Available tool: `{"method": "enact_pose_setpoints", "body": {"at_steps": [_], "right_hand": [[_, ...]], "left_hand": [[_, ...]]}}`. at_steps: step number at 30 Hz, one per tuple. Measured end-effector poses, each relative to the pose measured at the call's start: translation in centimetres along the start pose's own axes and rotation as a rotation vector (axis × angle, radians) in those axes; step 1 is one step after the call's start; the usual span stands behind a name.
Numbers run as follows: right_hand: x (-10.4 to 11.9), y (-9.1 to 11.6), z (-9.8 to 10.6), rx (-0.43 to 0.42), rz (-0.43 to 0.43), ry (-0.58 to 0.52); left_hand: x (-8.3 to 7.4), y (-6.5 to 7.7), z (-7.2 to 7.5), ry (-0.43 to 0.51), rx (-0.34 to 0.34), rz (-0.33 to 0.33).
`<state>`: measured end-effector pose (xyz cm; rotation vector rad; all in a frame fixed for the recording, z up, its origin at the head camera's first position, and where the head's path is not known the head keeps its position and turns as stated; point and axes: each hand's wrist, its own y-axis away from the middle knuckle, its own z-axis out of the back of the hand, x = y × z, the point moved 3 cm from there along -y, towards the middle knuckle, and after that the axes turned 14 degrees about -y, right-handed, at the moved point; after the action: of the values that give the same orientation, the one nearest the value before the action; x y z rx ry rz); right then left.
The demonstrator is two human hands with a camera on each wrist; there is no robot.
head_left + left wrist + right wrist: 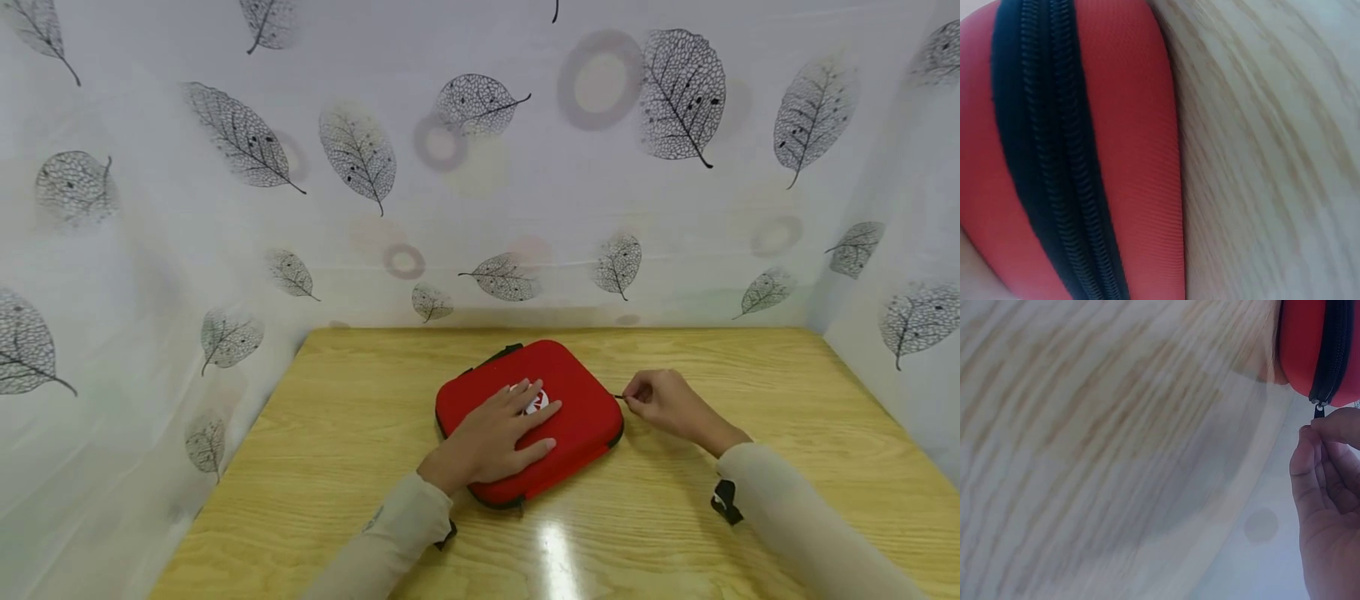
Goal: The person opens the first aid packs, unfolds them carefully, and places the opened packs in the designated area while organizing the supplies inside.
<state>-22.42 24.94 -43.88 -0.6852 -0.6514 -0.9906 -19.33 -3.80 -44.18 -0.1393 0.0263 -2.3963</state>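
A red zippered case (573, 375) with a white round emblem lies at an angle on the wooden table. My left hand (498, 433) rests on its lid with fingers spread, partly covering the emblem. At the case's right corner, my right hand (663, 404) pinches a black zipper pull (1319, 412) between thumb and forefinger. The pull sticks out from the case toward the hand. In the left wrist view the double black zipper (1063, 144) runs closed along the case's side.
The wooden table (345, 417) has its far edge against a pale curtain (480, 200) printed with dark leaves, which also hangs along both sides. A black handle (501, 356) shows on the far left side of the case.
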Motion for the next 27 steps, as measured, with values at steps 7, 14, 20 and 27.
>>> {"method": "enact_pose_setpoints", "body": {"at_steps": [7, 14, 20, 27], "right_hand": [[-0.2, 0.4, 0.0, 0.004, 0.025, -0.004], [0.2, 1.1, 0.1, 0.020, 0.041, 0.008], [0.9, 2.1, 0.0, 0.037, 0.025, 0.008], [1.8, 3.0, -0.1, 0.012, 0.025, 0.037]], "left_hand": [[-0.2, -0.1, 0.2, -0.015, 0.005, 0.021], [-0.2, -0.2, 0.3, -0.011, 0.014, 0.046], [-0.2, -0.2, 0.2, 0.002, 0.030, 0.062], [-0.3, -0.3, 0.2, 0.009, 0.027, 0.067]]}}
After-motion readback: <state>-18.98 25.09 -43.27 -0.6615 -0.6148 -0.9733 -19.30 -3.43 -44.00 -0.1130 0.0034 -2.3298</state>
